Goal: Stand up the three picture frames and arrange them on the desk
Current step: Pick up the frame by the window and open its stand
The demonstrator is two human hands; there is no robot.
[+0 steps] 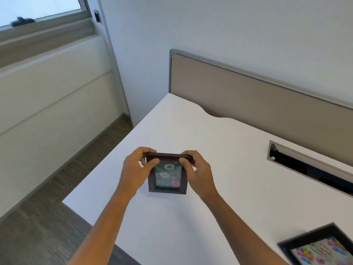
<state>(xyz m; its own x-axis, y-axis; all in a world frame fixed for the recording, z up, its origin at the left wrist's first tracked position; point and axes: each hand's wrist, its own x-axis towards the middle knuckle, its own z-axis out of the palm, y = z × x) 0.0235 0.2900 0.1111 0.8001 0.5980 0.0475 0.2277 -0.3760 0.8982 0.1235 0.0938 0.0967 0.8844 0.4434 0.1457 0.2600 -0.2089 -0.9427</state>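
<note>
Forearms: both bare, reaching in from bottom edge.
Hands: left hand (134, 170) and right hand (198, 172) clamped on top corners of small dark frame (167, 180).
Small dark frame: near upright, bottom edge on white table (219, 153), picture blurred.
Second frame (321, 247): flat on table, bottom right, well apart.
Cable slot (309, 165): right, near beige partition (248, 100).

Only 1 view — a head-worn wide-angle camera looking forward and steeply down onto the white table (219, 150), close above it. It faces the table's far left corner — the beige partition (248, 98) behind the table crosses the upper right, floor (57, 188) left of the table.
</note>
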